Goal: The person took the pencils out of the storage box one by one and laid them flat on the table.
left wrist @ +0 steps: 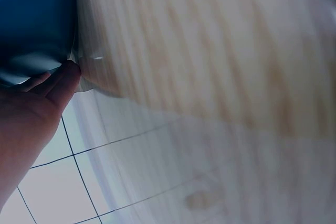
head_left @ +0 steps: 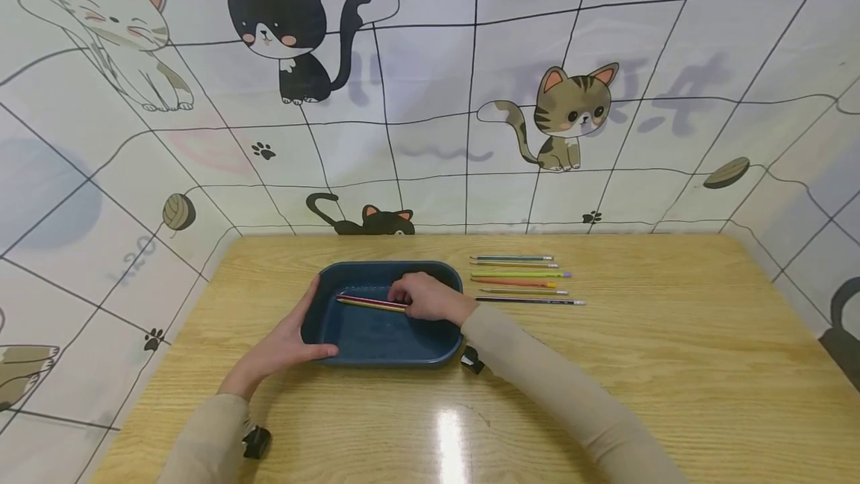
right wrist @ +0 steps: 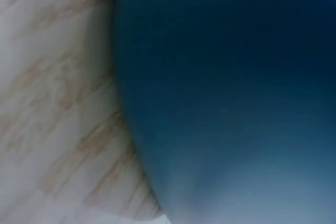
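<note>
A dark blue rectangular basin (head_left: 376, 358) with rounded corners stands on the wooden table. My left hand (head_left: 289, 338) holds its left end, thumb over the front rim and fingers along the outer side. Those fingers also show against the blue wall in the left wrist view, beside the left hand (left wrist: 39, 100). Inside the basin lie pencils (head_left: 369, 303), one reddish and one yellowish, side by side. My right hand (head_left: 430, 297) reaches in over the right rim, its curled fingers pinching their right end, which is hidden. Only the basin's blue wall (right wrist: 220, 103) and the table fill the right wrist view.
To the right of the basin, several pencils (head_left: 520, 275) lie in a loose row on the wooden table (head_left: 638, 357). A cat-patterned cloth wall (head_left: 437, 148) rises behind the table's far edge. A dark object (head_left: 843, 327) shows at the far right edge.
</note>
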The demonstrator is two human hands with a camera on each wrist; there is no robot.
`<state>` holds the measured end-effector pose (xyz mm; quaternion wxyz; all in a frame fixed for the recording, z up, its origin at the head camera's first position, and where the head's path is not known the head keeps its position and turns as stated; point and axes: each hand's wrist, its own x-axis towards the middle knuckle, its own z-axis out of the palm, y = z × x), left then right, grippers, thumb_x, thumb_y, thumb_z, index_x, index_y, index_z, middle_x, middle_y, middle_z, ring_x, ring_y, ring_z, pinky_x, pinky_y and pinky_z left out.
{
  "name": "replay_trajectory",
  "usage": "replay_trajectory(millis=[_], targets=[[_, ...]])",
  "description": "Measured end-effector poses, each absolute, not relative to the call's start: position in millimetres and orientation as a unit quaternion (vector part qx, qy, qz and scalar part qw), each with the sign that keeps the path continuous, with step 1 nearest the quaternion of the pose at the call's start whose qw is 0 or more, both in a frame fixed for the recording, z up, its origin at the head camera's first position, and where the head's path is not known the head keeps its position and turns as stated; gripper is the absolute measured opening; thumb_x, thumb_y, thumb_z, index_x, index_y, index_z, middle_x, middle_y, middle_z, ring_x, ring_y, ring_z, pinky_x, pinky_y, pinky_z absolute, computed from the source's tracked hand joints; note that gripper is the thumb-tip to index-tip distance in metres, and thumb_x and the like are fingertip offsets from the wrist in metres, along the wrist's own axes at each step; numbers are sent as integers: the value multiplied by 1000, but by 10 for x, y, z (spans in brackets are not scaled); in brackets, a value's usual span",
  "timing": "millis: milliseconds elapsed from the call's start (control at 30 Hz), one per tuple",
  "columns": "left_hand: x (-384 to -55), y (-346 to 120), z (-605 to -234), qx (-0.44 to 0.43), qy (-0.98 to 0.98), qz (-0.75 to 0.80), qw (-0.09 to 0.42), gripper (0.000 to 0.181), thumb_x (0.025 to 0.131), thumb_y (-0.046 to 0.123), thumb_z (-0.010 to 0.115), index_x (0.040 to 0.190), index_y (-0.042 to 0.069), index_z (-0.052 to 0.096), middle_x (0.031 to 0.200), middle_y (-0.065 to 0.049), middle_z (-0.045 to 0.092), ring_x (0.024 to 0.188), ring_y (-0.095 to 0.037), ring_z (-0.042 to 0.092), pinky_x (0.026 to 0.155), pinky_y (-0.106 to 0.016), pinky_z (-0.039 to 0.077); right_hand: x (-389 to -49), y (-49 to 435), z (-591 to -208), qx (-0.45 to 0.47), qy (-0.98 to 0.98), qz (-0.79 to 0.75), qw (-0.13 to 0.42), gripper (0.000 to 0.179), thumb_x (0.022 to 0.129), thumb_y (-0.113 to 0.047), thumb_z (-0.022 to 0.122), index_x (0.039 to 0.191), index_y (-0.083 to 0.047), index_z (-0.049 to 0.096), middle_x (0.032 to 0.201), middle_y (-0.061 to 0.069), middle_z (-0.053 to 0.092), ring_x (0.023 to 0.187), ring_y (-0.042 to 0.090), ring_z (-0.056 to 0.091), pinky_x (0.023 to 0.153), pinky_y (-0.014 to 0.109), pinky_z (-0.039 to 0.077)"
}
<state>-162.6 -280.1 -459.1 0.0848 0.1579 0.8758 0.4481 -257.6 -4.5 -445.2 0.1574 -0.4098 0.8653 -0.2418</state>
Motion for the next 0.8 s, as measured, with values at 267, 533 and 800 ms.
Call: replay_trajectory(millis=[267, 533, 800], targets=[[-1625, -2795, -4584, 156, 875, 450, 89, 121, 74, 21, 85, 156, 18, -3, 160, -16, -4, 143, -41, 0, 107, -65, 9, -2574, -36, -4443, -400, 853, -281, 183, 26, 86, 5, 67, 111, -3, 67, 96, 6, 64, 88, 19, 60, 78, 28, 49], [-1620, -2791, -4575, 153, 873, 454, 90, 120, 74, 21, 85, 156, 18, -3, 160, -17, -3, 143, -41, 0, 107, -65, 9, -2581, -19, -4446, -381, 838, -328, 213, 31, 88, 2, 66, 118, -3, 64, 91, 2, 62, 81, 14, 59, 68, 24, 49], [-1622, -2793, -4579, 157, 875, 450, 87, 119, 75, 21, 84, 156, 18, -2, 160, -17, -3, 143, -41, 0, 107, -65, 9, -2592, 1, -4430, -401, 823, -358, 188, 25, 88, 0, 64, 112, -3, 68, 92, 2, 66, 78, 10, 58, 69, 22, 47]])
